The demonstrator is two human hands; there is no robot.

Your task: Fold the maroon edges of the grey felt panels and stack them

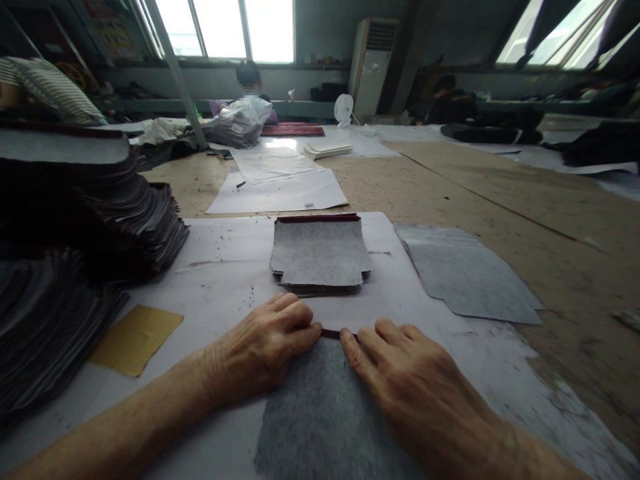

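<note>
A grey felt-like fabric piece (325, 407) lies in front of me, with a narrow dark maroon strip folded along its far edge. My left hand (273, 340) is closed at the left end of that strip, fingers curled and index finger pressing on the fold. At the strip's right part, my right hand (400, 360) grips the edge with bent fingers, its index fingertip on the fold. Both thumbs are largely hidden. Just beyond the hands sits a small stack of similar grey pieces (320, 250) with maroon folded far edges.
Tall stacks of dark-edged fabric pieces (145, 220) stand at left, beside a yellow card (137, 339). A flat grey piece (465, 273) lies at right. White paper (225, 267) covers the work area. Farther back are white sheets (280, 190), a fan (343, 110) and several people.
</note>
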